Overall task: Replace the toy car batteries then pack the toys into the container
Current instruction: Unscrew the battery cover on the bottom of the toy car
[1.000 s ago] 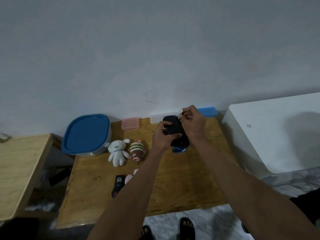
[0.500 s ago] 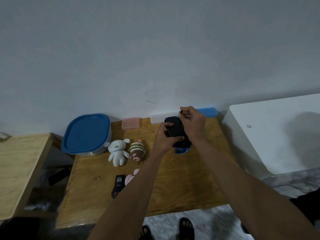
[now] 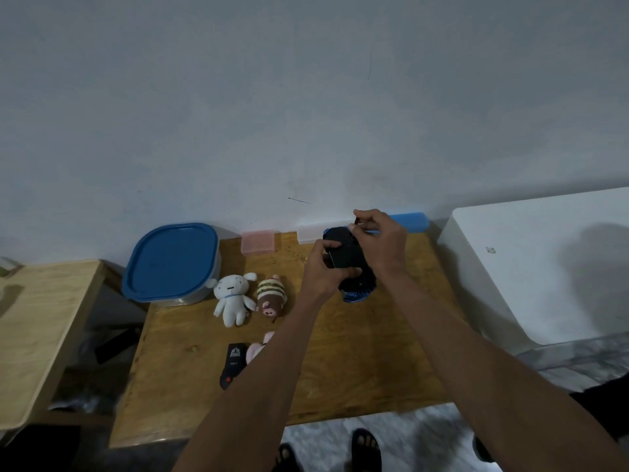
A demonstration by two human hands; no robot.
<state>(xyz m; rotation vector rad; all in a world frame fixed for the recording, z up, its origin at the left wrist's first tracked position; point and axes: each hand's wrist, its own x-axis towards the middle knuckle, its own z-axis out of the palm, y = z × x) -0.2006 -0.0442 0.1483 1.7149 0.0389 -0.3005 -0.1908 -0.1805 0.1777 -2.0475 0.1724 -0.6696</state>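
Observation:
The dark toy car (image 3: 354, 267) with a blue body is held upside down above the back of the wooden table (image 3: 357, 362). My left hand (image 3: 323, 270) grips its left side. My right hand (image 3: 383, 243) is over its far end, fingers pinched on a small dark tool or part that I cannot make out. A container with a blue lid (image 3: 172, 262) stands shut at the back left. Beside it lie a white plush (image 3: 233, 298) and a striped brown plush (image 3: 271, 296). A pink plush (image 3: 257, 349) and a black remote (image 3: 233, 364) lie nearer, partly behind my left forearm.
A pink block (image 3: 258, 242), a white block (image 3: 311, 233) and a blue block (image 3: 410, 221) line the wall at the table's back edge. A white appliance (image 3: 544, 264) stands at the right. A lighter wooden table (image 3: 37, 321) stands left, across a gap. My sandalled feet (image 3: 366, 447) show below.
Both hands and the car stay in nearly the same place. The right hand's pinched fingers shifted slightly over the car's far end.

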